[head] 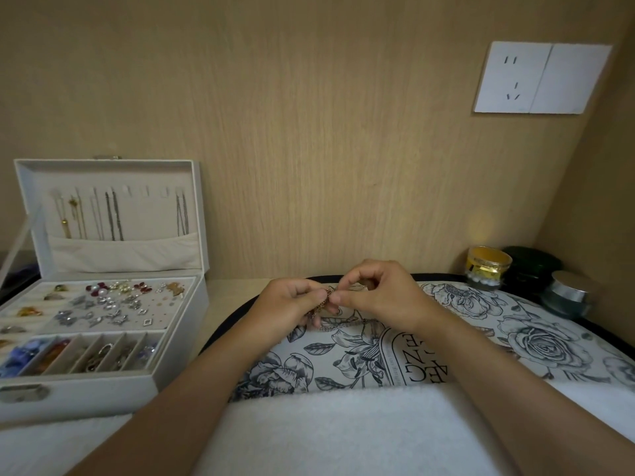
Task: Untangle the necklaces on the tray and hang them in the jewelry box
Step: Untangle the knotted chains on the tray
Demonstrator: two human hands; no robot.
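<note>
Over the flower-printed tray (536,341) both hands meet at the middle. My left hand (292,304) and my right hand (378,293) each pinch a small knot of thin gold chain (326,301). More chain (343,325) trails down from the knot onto the tray below my fingers. At the left stands the white jewelry box (178,324), lid up. Several necklaces (113,214) hang from hooks inside its lid; a few hooks toward the right are bare.
The box's lower trays hold several earrings, rings and beads (113,300). Three jars stand at the back right: gold (488,267), dark green (532,266), silver-lidded (570,293). A white towel (326,434) covers the near edge. A wooden wall with a socket (543,77) rises behind.
</note>
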